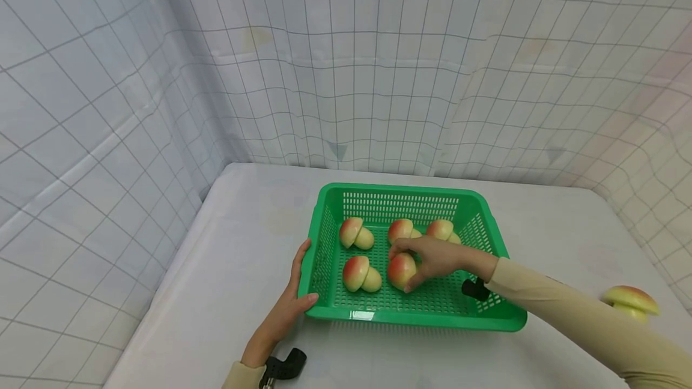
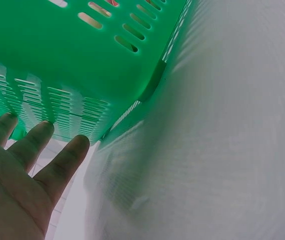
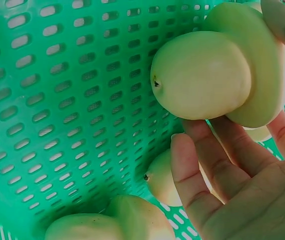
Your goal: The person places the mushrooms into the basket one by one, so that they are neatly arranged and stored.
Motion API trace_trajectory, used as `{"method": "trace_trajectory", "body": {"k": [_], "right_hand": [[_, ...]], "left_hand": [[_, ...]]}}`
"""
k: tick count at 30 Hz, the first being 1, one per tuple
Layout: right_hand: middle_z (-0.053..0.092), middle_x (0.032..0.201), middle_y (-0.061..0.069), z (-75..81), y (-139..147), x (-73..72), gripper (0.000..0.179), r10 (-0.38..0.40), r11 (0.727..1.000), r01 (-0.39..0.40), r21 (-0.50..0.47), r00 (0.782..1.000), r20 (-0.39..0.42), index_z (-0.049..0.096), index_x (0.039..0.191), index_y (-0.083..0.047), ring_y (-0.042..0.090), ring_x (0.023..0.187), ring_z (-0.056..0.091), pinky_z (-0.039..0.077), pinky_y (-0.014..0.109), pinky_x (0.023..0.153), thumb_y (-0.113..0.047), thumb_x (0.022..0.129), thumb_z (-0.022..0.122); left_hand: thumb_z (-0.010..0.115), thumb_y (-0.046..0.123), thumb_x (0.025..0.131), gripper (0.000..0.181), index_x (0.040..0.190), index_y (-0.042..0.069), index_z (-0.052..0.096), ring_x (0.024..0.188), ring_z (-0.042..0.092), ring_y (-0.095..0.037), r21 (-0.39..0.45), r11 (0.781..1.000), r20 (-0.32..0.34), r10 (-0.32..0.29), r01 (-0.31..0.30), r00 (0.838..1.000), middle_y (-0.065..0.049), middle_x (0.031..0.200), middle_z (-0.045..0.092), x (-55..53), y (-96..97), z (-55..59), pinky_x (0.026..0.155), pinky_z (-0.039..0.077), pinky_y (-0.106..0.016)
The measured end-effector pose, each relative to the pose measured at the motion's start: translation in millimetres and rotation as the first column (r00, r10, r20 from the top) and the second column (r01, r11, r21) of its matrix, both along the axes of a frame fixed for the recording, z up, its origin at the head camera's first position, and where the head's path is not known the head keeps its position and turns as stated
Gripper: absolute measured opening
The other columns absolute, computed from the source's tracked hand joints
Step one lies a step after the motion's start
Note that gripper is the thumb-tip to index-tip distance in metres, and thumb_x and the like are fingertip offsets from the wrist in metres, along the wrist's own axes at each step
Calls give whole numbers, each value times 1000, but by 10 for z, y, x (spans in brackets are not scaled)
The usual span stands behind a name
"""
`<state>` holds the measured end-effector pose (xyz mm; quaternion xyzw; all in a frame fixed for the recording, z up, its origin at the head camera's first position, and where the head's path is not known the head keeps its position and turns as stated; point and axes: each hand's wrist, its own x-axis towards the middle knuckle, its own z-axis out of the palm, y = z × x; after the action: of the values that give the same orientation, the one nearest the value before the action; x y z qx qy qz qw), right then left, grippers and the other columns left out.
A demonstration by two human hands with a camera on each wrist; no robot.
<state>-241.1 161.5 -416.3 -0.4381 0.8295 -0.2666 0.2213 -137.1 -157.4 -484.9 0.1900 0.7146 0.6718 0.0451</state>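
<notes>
A green plastic basket with slotted walls holds several toy mushrooms with red-and-yellow caps. My right hand reaches into it and grips one toy mushroom by the cap, thumb on the near side and fingers on the far side. The pale stem of this mushroom shows in the right wrist view. At the basket's left end, my left hand rests against the outer wall with its fingers extended and its thumb at the rim. Those straight fingers show in the left wrist view.
Two toy mushrooms lie at the basket's left, one at the back and one in front. Two more sit behind my right hand. Another mushroom is on the white table beyond the right sleeve. Grid-patterned sheets surround the table.
</notes>
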Motion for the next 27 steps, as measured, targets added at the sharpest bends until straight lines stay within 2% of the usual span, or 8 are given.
{"method": "trace_trajectory", "body": {"k": [15, 22, 27], "right_hand": [[58, 115, -6, 12, 16, 20, 59, -44, 999, 44, 10, 999, 5, 56, 122, -12, 13, 103, 53, 42, 38, 89, -34, 73, 82], [58, 118, -4, 30, 54, 24, 61, -64, 998, 64, 13, 998, -14, 56, 124, -11, 14, 98, 52, 43, 36, 86, -36, 75, 80], [56, 123, 2, 104, 109, 43, 65, -84, 996, 84, 27, 996, 11, 53, 129, -8, 21, 110, 53, 44, 40, 88, -39, 77, 77]], "left_hand": [[49, 24, 89, 82, 152, 36, -2, 138, -5, -31, -4, 1000, 3, 1, -1, 1000, -4, 156, -10, -2, 0, 8, 98, 6, -66], [48, 24, 89, 81, 152, 36, -2, 138, -5, -31, -4, 1000, 2, -1, 1, 1000, -4, 156, -10, 0, 3, 8, 98, 6, -66], [49, 24, 89, 82, 152, 36, -2, 138, -4, -31, -5, 1000, -1, -2, 2, 1000, -4, 156, -10, 2, 0, 4, 98, 6, -66]]}}
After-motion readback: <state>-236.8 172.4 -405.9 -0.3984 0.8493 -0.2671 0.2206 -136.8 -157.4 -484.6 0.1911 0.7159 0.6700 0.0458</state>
